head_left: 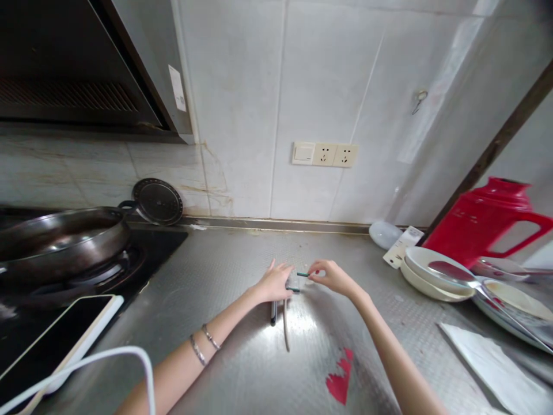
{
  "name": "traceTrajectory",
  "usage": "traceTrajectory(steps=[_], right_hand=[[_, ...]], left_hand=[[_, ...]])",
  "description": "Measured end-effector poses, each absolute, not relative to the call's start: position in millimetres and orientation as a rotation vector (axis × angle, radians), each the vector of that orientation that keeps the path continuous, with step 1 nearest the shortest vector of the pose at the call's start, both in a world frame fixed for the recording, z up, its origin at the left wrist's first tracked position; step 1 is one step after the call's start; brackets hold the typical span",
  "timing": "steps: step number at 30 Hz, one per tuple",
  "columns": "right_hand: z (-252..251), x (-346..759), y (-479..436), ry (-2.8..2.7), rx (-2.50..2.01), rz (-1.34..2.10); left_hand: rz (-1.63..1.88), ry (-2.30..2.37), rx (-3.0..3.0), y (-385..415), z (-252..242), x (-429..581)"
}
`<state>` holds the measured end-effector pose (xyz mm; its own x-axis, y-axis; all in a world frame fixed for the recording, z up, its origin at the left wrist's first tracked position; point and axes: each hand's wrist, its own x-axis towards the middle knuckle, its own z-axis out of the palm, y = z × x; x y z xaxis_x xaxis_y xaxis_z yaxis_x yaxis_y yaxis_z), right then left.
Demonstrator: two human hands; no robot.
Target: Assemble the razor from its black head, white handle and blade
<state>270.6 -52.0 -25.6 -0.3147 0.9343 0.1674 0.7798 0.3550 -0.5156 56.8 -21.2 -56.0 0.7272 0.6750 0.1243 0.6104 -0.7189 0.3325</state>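
My left hand (275, 282) rests palm down on the steel counter (224, 323), fingers spread over several thin sticks, among them a dark pen (273, 314) and a pale stick (286, 326) that point toward me. My right hand (332, 276) is just to the right of it, its fingertips pinched on a thin green stick (303, 274) that lies level between the two hands. Two bracelets (204, 343) sit on my left wrist.
A wok (60, 236) sits on the gas hob at left, a round lid (157, 201) against the wall. A phone (52, 340) with a white cable lies front left. Stacked plates (436, 271), a red jug (488, 222) and paper stand at right. A red mark (340, 377) is on the counter.
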Motion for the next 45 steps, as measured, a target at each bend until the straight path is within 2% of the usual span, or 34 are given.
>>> traceTrajectory(steps=[13,35,38,41,45], right_hand=[[-36,246,-60,-2.335,-1.661,0.287],[-43,242,-60,-2.295,-1.657,0.316],[-38,242,-61,-2.217,-1.779,0.231],[-29,234,-66,-2.085,-1.914,0.186],[-18,206,-76,-2.050,-1.886,0.369]], left_hand=[[0.412,1.037,2.587,-19,-66,59],[0.452,1.036,2.565,-21,-66,61],[0.513,1.010,2.534,-19,-50,57],[0.782,1.033,2.387,-13,-19,42],[1.037,1.014,2.186,-14,18,14]])
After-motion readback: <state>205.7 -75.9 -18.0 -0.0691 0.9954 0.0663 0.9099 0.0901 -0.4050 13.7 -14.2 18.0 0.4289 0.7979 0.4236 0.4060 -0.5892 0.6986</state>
